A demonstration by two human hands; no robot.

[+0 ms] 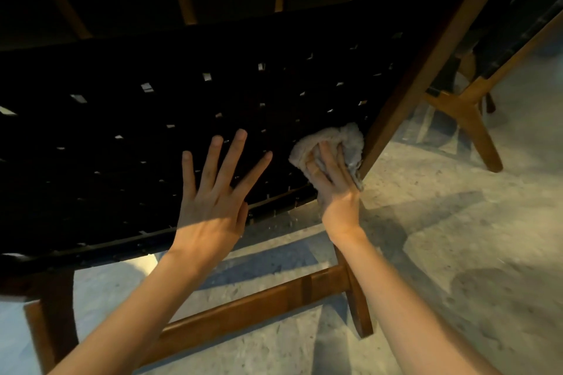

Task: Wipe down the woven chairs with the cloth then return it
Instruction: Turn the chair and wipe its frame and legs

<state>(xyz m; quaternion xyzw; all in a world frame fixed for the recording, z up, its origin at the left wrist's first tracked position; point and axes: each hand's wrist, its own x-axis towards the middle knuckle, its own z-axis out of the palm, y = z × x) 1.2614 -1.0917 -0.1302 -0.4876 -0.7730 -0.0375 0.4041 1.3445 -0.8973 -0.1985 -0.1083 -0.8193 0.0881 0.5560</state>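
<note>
Risk sat closest to you: your left hand (213,201) lay flat on the black woven seat (137,137), fingers straight and spread, holding nothing. If you had leaned on it, a fingertip could have slipped into one of the gaps in the webbing. Your right hand (332,183) clutched the bunched cloth (345,138), pressing it to the seat's front right corner, just against the wooden side rail (426,70). My guess was that a loose fold could have snagged on the strap ends along the front edge, and that so tight a wad would have skipped dust in the gaps. The cloth looked pale, crumpled and soft, partly hidden under your fingers. Beyond, a second chair's wooden legs (469,119) stood on the speckled floor (457,253); whether that chair had been wiped I could not tell.
</note>
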